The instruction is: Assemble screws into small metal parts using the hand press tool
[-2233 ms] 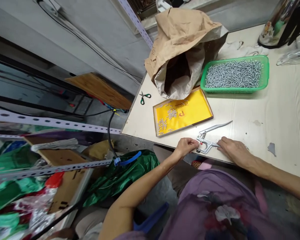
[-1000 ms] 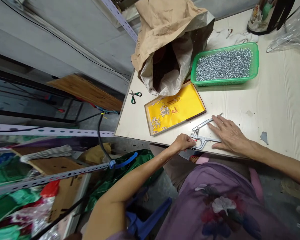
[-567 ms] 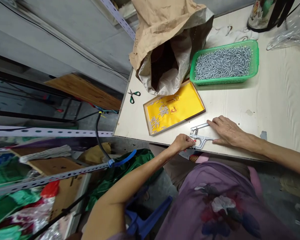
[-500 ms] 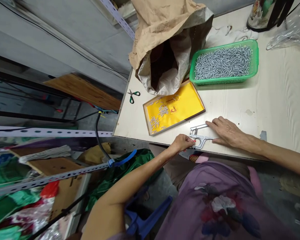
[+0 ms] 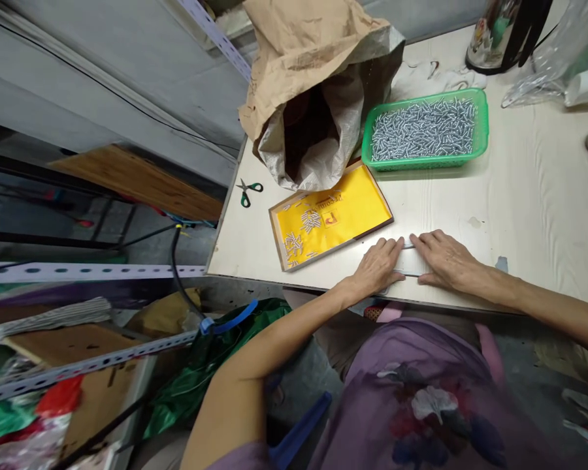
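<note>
My left hand (image 5: 378, 266) is closed over the left end of a grey metal frame (image 5: 411, 274) with two thin parallel arms. It covers the part where a small spring and a ring-shaped opening showed earlier. My right hand (image 5: 445, 261) grips the right ends of both arms, thumb on the near one and fingers on the far one. The frame lies at the table's front edge. Beyond the hands, a shallow yellow-lined box (image 5: 357, 196) holds small metal pins (image 5: 311, 220) in loose heaps.
A green basket (image 5: 481, 140) full of small silver springs (image 5: 424, 130) stands behind the box. Left of it are an open paper sack (image 5: 318, 52) and green-handled scissors (image 5: 245, 198). A kettle (image 5: 494, 39) and clear plastic bag (image 5: 563, 52) lie at the back right.
My left hand has gone from pinching at the frame's near left corner to covering its left end. My right hand stays at the arm ends. The view has shifted slightly.
</note>
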The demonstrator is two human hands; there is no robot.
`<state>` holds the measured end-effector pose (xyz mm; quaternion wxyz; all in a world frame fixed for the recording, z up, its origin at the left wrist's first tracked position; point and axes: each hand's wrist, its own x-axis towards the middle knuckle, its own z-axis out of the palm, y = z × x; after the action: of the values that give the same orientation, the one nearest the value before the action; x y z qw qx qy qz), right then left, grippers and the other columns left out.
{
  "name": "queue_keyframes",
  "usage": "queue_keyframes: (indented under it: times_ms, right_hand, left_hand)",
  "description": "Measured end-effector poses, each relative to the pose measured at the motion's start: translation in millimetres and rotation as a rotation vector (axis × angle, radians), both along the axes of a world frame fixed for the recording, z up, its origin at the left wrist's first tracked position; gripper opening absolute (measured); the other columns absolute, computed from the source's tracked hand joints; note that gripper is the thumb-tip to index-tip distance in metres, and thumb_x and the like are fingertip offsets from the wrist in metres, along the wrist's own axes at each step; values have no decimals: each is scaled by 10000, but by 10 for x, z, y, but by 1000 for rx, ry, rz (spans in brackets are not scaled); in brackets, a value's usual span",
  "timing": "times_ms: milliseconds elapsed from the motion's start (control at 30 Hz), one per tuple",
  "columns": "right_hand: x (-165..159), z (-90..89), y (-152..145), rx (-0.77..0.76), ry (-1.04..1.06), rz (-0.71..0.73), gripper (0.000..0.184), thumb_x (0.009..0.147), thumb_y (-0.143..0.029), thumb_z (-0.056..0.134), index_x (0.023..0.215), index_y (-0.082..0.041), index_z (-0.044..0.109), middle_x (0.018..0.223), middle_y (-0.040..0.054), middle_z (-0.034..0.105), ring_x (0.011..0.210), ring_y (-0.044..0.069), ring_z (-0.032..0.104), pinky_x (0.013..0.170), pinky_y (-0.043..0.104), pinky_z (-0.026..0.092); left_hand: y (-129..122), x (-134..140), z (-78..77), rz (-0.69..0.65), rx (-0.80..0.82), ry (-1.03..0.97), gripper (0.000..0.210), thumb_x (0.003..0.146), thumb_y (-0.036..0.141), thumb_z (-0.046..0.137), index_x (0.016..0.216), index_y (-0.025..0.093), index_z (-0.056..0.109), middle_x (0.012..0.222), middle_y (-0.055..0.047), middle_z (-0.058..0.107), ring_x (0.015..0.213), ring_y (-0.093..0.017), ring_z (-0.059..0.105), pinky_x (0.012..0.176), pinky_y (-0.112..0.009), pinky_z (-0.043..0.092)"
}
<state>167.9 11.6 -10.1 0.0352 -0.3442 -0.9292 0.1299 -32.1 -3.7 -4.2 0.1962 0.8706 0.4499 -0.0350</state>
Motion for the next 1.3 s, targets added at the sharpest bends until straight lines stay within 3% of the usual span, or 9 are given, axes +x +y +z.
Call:
queue_keyframes:
  times_ms: [100, 267, 567, 667, 800, 967, 1133, 1200, 1300]
  right_hand:
    - [16, 46, 2, 23, -68, -21, 430, 825, -376, 672, 1146, -109, 567, 997, 159, 615, 914, 297, 514, 731, 377, 443]
    - [-45, 104, -15, 38, -81, -16, 105, 899, -199, 562, 953, -128, 617, 910, 127, 620, 843, 247, 507, 689, 333, 392]
    - [-112, -12, 81, -21, -31, 11, 260, 945, -105, 406, 812, -168, 621, 799, 83, 602, 770, 211, 491, 697, 317, 359]
    - [-64, 28, 156, -2, -25, 1, 163, 908, -232, 557, 996, -122, 639, 935, 125, 620, 868, 245, 511, 734, 330, 390]
    - [48, 72, 334, -47, -8, 86, 534, 820, -473, 673, 1185, -92, 597, 1063, 168, 618, 923, 285, 531, 779, 375, 420]
    - [53, 0, 562, 9, -24, -27, 254, 939, -287, 482, 1011, -130, 668, 952, 136, 641, 853, 252, 541, 713, 348, 392]
    - [-234, 21, 642, 144, -15, -104, 228, 931, -200, 466, 840, -156, 670, 838, 119, 636, 804, 244, 496, 678, 343, 332]
    - [-435, 117, 536, 143, -33, -1, 205, 916, -146, 473, 875, -159, 673, 894, 118, 637, 828, 235, 483, 688, 340, 314]
    - [-759, 260, 303, 24, -50, 346, 190, 910, -132, 509, 859, -191, 682, 937, 86, 621, 845, 206, 469, 684, 325, 295]
  left_hand:
    - [35, 19, 44, -33, 0, 23, 569, 857, 388, 661, 1293, 131, 400, 1174, -139, 541, 1075, -294, 503, 885, -438, 473]
    - [25, 89, 78, -26, -17, 67, 244, 921, 329, 584, 1061, 134, 541, 1044, -111, 577, 1025, -265, 514, 850, -391, 459]
    - [49, 118, -58, 69, -13, 32, 157, 963, 280, 499, 906, 158, 581, 937, -88, 599, 995, -248, 542, 811, -363, 481]
    - [-49, 94, -141, 141, 84, -53, 209, 950, 290, 525, 1085, 134, 562, 1094, -134, 613, 1078, -271, 552, 896, -431, 502]
    - [-359, 118, -327, 186, 244, -225, 315, 985, 205, 402, 1270, 101, 485, 1403, -220, 478, 1349, -312, 423, 1070, -515, 427]
    - [-710, 255, -502, 126, 273, -325, 371, 1013, 283, 350, 1329, 129, 466, 1399, -194, 522, 1377, -290, 427, 1120, -528, 397]
    - [-729, 312, -479, 145, 244, -358, 426, 996, 333, 400, 1356, 112, 458, 1389, -212, 527, 1397, -291, 399, 1152, -541, 343]
    - [-708, 319, -459, 151, 218, -366, 440, 986, 344, 429, 1359, 113, 461, 1376, -213, 535, 1391, -294, 406, 1144, -533, 358]
    - [-771, 308, -442, 99, 189, -402, 374, 979, 358, 454, 1229, 105, 568, 1198, -191, 645, 1220, -278, 576, 1039, -444, 490]
